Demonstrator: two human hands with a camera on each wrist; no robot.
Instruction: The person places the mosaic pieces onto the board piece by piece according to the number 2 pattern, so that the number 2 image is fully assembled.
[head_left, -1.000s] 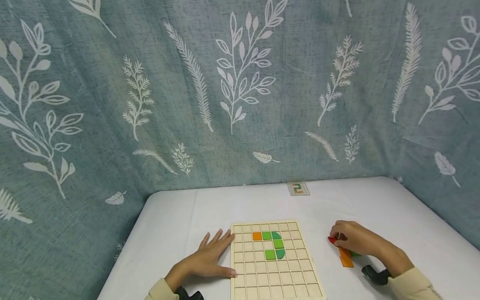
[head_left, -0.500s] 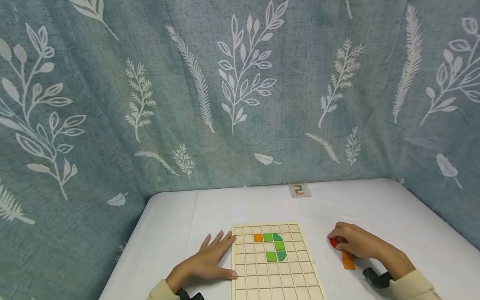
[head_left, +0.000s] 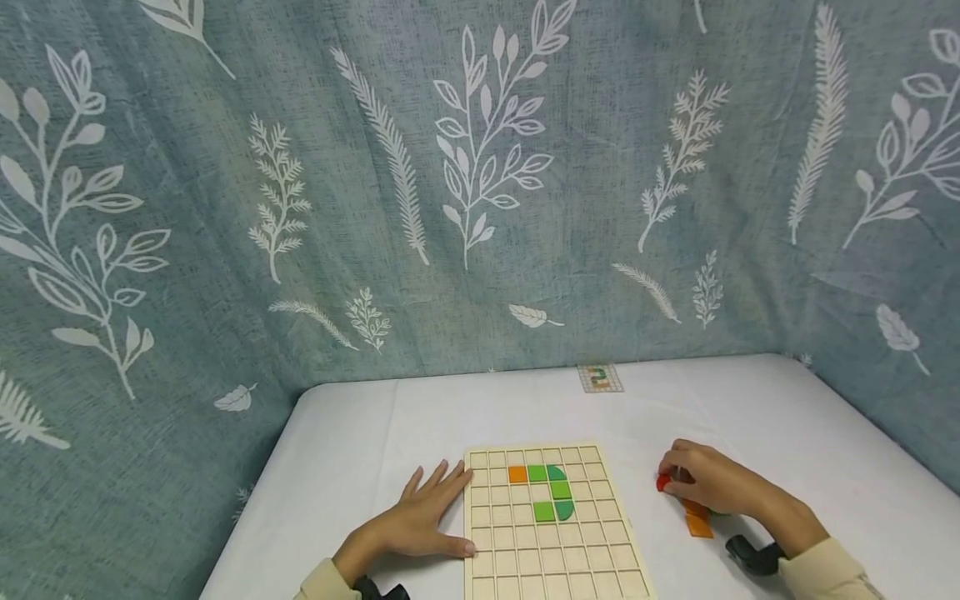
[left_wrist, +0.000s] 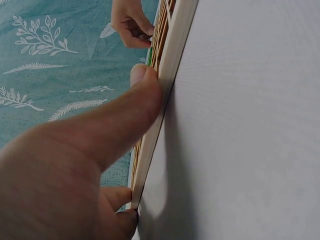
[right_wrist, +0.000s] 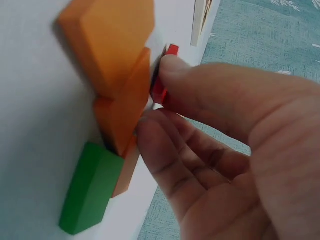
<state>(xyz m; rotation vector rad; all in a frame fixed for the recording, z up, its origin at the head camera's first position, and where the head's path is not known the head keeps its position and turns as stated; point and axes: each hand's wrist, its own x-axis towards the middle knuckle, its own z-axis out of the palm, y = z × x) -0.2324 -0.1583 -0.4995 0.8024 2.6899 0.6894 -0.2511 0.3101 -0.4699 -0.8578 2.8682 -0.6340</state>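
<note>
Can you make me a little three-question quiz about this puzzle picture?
1. True or false: the left hand rests flat against the wooden grid board.
2. What colour is the piece that the right hand pinches?
3. How many orange tiles sit on the board: A one, B three, C five?

Key: 1 true. 2 red. 3 A.
</note>
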